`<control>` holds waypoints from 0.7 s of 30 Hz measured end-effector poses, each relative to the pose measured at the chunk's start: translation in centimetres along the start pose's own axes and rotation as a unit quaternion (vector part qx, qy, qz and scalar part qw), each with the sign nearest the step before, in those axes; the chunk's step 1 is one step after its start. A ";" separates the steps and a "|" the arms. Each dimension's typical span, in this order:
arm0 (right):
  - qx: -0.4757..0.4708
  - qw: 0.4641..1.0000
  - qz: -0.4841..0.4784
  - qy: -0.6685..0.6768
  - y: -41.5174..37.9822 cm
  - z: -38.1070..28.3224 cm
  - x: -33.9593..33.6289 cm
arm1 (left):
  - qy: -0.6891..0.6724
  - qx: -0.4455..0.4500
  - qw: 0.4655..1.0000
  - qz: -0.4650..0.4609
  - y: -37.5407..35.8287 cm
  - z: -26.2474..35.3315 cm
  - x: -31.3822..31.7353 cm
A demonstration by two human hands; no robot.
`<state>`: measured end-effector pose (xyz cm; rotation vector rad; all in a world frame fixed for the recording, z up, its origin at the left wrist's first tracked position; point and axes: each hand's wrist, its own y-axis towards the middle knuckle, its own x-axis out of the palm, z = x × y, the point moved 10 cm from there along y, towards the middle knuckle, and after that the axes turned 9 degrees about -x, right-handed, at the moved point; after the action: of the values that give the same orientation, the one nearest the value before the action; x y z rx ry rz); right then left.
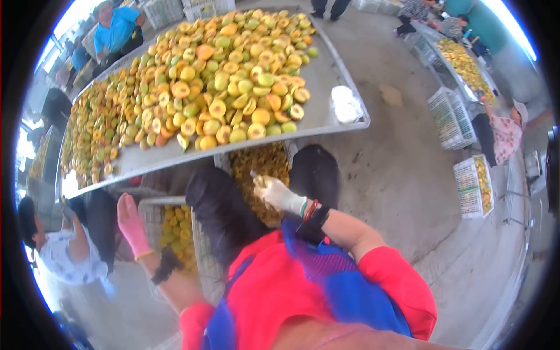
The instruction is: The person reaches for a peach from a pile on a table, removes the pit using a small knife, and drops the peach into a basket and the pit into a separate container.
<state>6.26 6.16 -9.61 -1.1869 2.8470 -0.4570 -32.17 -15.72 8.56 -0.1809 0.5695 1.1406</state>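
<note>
My left hand, in a pink glove, is held out over the left side with its fingers stretched and nothing seen in it. It is nearest to a crate of whole yellow-green fruit. In a white glove, my right hand is closed around a small tool with a short grey tip; its kind is too small to make out. Below that hand, between my knees, stands a crate of brownish pits or scraps. Halved yellow-orange stone fruit lies heaped on the metal table before me.
A crumpled white bag lies at the table's right corner. A co-worker in a white shirt sits at left, another in blue across the table. Crates and a person in a patterned top are at right.
</note>
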 end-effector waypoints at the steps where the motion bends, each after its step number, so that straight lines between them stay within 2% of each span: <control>1: -0.002 0.999 -0.035 -0.032 0.2 0.3 0.2 | -0.063 -0.008 0.998 -0.022 0.2 2.3 0.3; 2: 0.028 0.996 -0.052 -0.062 -0.6 -1.3 0.2 | -0.065 0.056 0.996 -0.025 -0.7 7.2 0.1; 4: -0.009 0.996 -0.032 -0.088 -1.3 -4.8 -0.9 | -0.196 0.120 0.973 -0.020 -1.4 14.1 -0.9; 5: -0.054 0.995 -0.006 -0.081 -1.3 -6.5 -1.9 | -0.166 0.159 0.973 -0.013 -2.4 17.7 -2.0; 7: -0.145 0.986 0.038 -0.066 -1.5 -10.0 -3.6 | -0.205 0.264 0.942 -0.032 -4.2 23.8 -3.7; 8: -0.129 0.987 0.044 -0.090 -3.2 -13.7 -4.0 | -0.189 0.341 0.921 -0.013 -5.5 26.9 -5.2; 9: -0.222 0.960 0.086 -0.148 -3.2 -16.0 -5.6 | -0.213 0.395 0.893 -0.041 -4.6 27.9 -6.7; 10: -0.247 0.965 0.081 -0.042 -4.5 -19.4 -5.8 | -0.215 0.432 0.875 -0.040 -5.2 29.4 -8.1; 11: -0.262 0.959 0.089 -0.064 -5.2 -21.5 -7.2 | -0.213 0.468 0.857 -0.033 -6.3 31.0 -9.2; 12: -0.301 0.951 0.074 -0.020 -6.5 -24.3 -7.9 | -0.211 0.503 0.838 -0.029 -7.5 32.5 -10.2; 13: -0.287 0.953 0.096 -0.026 -7.5 -26.3 -8.9 | -0.209 0.535 0.818 -0.026 -8.8 33.7 -11.1; 14: -0.300 0.945 0.107 -0.073 -9.1 -28.7 -9.7 | -0.208 0.566 0.797 -0.025 -10.2 34.7 -11.8; 15: -0.354 0.930 0.081 -0.050 -10.7 -31.7 -9.4 | -0.210 0.591 0.778 -0.025 -11.4 35.6 -12.3; 16: -0.381 0.918 0.098 -0.056 -12.6 -34.3 -9.4 | -0.212 0.615 0.759 -0.028 -12.8 36.3 -12.7; 20: -0.416 0.900 0.126 0.005 -19.2 -40.5 -9.1 | -0.234 0.681 0.693 -0.035 -17.2 38.2 -13.4; 21: -0.467 0.879 0.094 0.004 -20.9 -42.0 -8.7 | -0.239 0.688 0.685 -0.039 -17.8 38.3 -13.4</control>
<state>21.29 9.16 35.61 -0.8876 3.1767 1.0385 -7.30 -18.01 45.14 1.3623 0.7891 0.3821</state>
